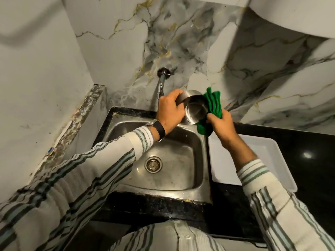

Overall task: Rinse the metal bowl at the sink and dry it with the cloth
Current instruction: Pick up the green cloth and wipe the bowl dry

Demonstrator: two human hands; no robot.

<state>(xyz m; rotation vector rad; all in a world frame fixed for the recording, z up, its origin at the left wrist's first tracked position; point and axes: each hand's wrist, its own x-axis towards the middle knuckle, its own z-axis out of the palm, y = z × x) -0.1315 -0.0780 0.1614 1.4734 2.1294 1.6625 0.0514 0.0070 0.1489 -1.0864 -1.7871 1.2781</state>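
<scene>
Metal bowl [194,109] held tilted above sink [203,142], back rim, 1 o'clock from drain [153,164]. Left hand [170,111] clamps bowl wall. Right hand [220,124] closed on green cloth [213,104], pressed at bowl's 3 o'clock side. Risk: wet steel slips under wiping push, drops into sink.

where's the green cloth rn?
Head view, right of centre: green cloth in the right hand, against the metal bowl, above the sink's back-right corner.

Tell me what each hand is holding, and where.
Left hand grips the bowl around its outer wall. Right hand grips the cloth by its lower part, against the bowl's rim.
</scene>
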